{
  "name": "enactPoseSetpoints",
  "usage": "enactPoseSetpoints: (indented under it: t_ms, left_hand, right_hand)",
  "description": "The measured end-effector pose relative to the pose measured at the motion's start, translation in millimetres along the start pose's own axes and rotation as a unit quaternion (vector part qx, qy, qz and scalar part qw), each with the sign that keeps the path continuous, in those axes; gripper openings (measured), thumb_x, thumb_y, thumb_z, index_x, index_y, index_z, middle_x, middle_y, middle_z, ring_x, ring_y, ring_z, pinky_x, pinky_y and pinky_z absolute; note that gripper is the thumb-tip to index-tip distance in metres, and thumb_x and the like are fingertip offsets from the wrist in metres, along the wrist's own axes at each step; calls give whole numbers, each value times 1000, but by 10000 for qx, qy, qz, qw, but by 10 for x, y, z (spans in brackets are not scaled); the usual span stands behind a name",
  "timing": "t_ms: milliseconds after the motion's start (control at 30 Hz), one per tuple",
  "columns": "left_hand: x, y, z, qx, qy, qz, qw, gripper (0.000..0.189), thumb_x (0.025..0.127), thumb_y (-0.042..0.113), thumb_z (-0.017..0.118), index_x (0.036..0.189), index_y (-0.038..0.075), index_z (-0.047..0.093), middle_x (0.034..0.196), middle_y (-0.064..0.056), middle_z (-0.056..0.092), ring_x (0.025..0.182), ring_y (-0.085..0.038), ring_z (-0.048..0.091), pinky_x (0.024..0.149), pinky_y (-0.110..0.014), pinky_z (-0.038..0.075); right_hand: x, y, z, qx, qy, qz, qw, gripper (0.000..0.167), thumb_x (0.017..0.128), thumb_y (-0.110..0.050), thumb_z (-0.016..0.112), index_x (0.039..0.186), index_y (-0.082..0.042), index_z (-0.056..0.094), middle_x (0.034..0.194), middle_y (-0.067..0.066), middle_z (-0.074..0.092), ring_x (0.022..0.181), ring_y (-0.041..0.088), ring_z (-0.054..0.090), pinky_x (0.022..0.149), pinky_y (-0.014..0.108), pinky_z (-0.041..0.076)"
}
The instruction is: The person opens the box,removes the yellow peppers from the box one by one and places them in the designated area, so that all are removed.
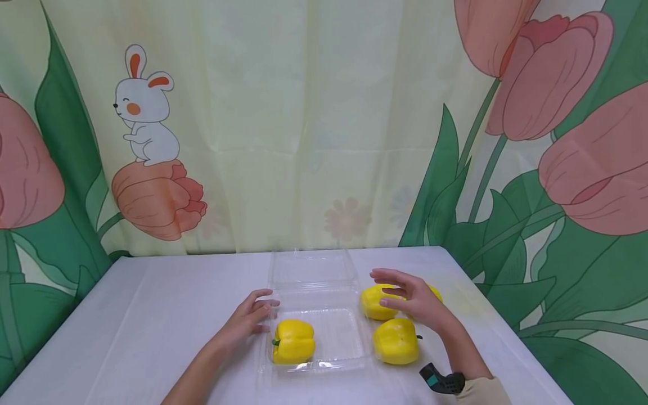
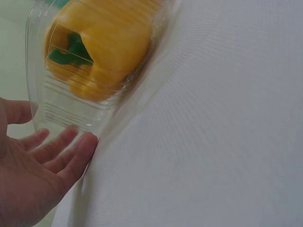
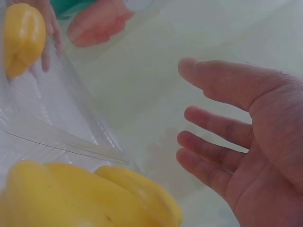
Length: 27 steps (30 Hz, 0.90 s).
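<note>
A yellow bell pepper [image 1: 295,342] lies on its side in the left part of a clear plastic clamshell box [image 1: 340,334], its green stem toward the left. At the box's left wall is my left hand [image 1: 247,318]; in the left wrist view its fingertips [image 2: 87,139] touch or nearly touch the ribbed plastic. My right hand [image 1: 417,301] hovers over the peppers right of the box, fingers spread and holding nothing. Beneath it are a back pepper [image 1: 373,304] and a front pepper [image 1: 396,341]. Another pepper [image 1: 436,293] is mostly hidden behind that hand.
The box's clear lid [image 1: 313,269] is folded back toward the curtain [image 1: 263,140]. A white cloth covers the table [image 1: 167,320], whose right edge runs beyond the peppers. A black band [image 1: 441,379] sits on the right wrist.
</note>
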<state>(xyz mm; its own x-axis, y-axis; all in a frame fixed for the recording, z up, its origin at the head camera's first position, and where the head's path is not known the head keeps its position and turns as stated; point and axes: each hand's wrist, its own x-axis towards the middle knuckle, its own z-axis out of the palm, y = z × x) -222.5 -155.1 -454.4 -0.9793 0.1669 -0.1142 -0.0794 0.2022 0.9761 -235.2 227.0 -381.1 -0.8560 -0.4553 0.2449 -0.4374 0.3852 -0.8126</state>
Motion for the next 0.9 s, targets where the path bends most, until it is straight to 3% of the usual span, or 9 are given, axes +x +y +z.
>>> enactPoseSetpoints:
  t_ms: [900]
  left_hand:
    - [0,-21,6,-32,6,20,10000,46,100,23,49,143,12,35,137,-15,55,113,-23,59,87,-35,57]
  right_hand:
    - [66,-57,88,9,-246,-117,9996,53,89,-13,68,139,-10,50,141,14,54,127,34,53,102,47,46]
